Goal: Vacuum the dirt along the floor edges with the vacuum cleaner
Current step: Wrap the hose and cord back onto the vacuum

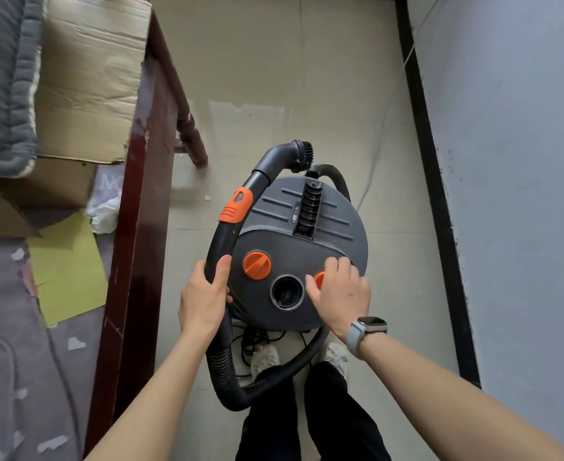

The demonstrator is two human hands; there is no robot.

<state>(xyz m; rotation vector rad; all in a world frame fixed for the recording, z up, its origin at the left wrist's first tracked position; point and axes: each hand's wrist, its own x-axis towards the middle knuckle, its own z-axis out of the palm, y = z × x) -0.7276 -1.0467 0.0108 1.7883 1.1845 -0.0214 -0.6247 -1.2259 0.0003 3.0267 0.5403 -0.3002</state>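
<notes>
A round grey vacuum cleaner (302, 234) stands on the tiled floor in front of my feet. Its black hose wand (227, 227), with an orange slider and a round brush nozzle (302, 154) at the far end, curves along the cleaner's left side. My left hand (205, 294) grips the wand just below the orange part. My right hand (338, 292) lies on the cleaner's top, its fingers curled round an orange knob (320, 279) that it mostly hides. A second orange knob (257, 265) and a round black port (287, 292) sit between my hands.
A dark red wooden bed frame (141, 211) with cardboard (87, 78), a grey blanket and yellow paper runs along the left. A grey wall with black skirting (436, 194) runs along the right. A thin cable (383, 128) lies by the skirting. Paper scraps (207, 197) dot the floor.
</notes>
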